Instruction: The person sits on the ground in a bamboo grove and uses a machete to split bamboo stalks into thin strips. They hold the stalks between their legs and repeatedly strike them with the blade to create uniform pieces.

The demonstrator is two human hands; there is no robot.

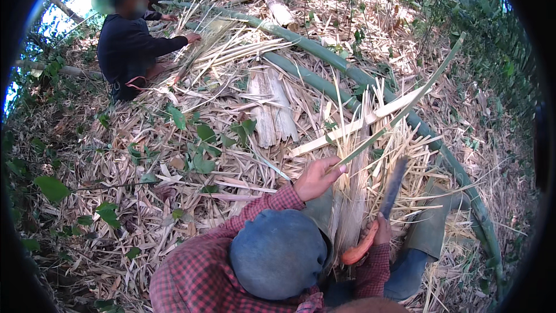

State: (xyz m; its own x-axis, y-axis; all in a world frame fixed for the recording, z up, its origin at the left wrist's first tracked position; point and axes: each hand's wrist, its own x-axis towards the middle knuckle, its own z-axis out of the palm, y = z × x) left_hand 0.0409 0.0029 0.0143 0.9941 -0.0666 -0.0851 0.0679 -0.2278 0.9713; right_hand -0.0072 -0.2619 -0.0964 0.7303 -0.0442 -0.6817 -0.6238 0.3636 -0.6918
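Observation:
My left hand point(319, 178) is closed on the near end of a long green bamboo strip point(440, 68), which slants up and away to the right. In my right hand point(380, 232) is a knife point(395, 182) with a dark blade and a curved orange handle. Its blade points away from me, beside pale split bamboo strips point(416, 174) heaped between and beyond my legs. An upright, weathered piece of wood point(350, 211) stands between my hands. A rounded blue cloth shape point(278, 255) lies by my left sleeve and hides part of the lower area.
Thick green bamboo poles point(324, 52) run diagonally from the back to the right. At the far left another person point(130, 43) in dark clothes reaches toward a bundle of pale strips point(226, 52). A flat weathered log piece point(271, 107) lies mid-slope among dry leaves.

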